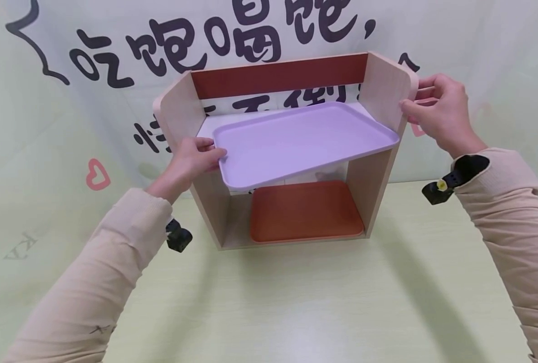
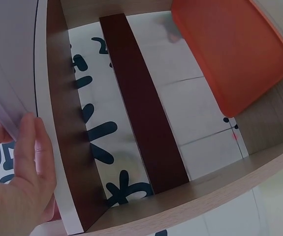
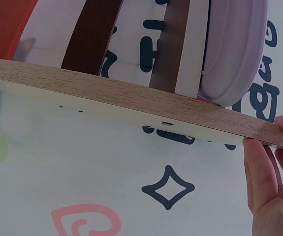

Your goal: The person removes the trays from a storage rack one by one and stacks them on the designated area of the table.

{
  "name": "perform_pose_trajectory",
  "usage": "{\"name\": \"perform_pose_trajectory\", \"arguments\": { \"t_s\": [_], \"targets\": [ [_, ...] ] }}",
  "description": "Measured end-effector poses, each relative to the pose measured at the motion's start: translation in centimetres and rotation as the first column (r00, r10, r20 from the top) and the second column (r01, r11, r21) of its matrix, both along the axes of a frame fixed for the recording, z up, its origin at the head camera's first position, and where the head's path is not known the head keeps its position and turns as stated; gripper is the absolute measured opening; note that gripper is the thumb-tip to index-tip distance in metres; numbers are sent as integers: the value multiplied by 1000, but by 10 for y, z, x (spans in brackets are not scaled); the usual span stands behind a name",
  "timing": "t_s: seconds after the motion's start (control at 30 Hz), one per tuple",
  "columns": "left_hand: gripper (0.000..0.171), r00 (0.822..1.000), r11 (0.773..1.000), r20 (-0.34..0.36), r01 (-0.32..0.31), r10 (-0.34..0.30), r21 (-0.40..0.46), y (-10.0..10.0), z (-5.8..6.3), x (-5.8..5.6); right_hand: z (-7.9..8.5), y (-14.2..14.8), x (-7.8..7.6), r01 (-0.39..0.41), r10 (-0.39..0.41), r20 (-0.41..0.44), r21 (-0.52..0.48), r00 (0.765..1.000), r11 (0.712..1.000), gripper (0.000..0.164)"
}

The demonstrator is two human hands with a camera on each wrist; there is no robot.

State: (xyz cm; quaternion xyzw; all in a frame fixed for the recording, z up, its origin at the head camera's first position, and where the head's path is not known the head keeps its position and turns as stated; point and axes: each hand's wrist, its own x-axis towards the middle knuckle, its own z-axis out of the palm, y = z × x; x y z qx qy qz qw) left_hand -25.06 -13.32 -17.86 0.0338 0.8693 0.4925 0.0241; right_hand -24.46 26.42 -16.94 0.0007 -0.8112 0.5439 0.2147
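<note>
A lilac tray (image 1: 296, 143) lies at a slant on the upper level of a small wooden shelf unit (image 1: 387, 91), its left end tipped toward the front. With thumb on top and fingers at the edge, my left hand (image 1: 191, 164) pinches the tray's left end. In the left wrist view, those fingertips (image 2: 29, 123) are right by the upper board's white front edge. My right hand (image 1: 443, 113) grips the unit's right side panel near its top, thumb on the inner side. The right wrist view shows the fingers (image 3: 260, 160) against the panel's outer face.
An orange tray (image 1: 305, 212) lies flat on the unit's bottom board. A dark red crossbar (image 1: 278, 75) spans the back at the top. Behind hangs a white cloth (image 1: 115, 30) with black characters and pink hearts. The pale green tabletop (image 1: 296, 292) extends in front.
</note>
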Motion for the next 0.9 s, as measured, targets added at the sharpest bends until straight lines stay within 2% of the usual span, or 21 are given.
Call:
{"name": "perform_pose_trajectory", "arguments": {
  "t_s": [0.33,0.5,0.73,0.9],
  "targets": [
    [51,999,999,-11,-44,44,-3,1,-3,2,0,0,1,-23,23,-18,-36,1000,999,22],
    [52,998,998,-18,-52,52,24,2,-4,5,-1,0,1,-22,21,-22,-34,1000,999,22],
    [54,998,996,-43,-44,47,74,1,-5,14,-2,1,-1,6,-6,-3,9,1000,1000,23],
    [60,998,994,-26,-54,57,97,1,-9,24,-3,2,-2,3,-3,-7,10,1000,1000,22]
  ]
}}
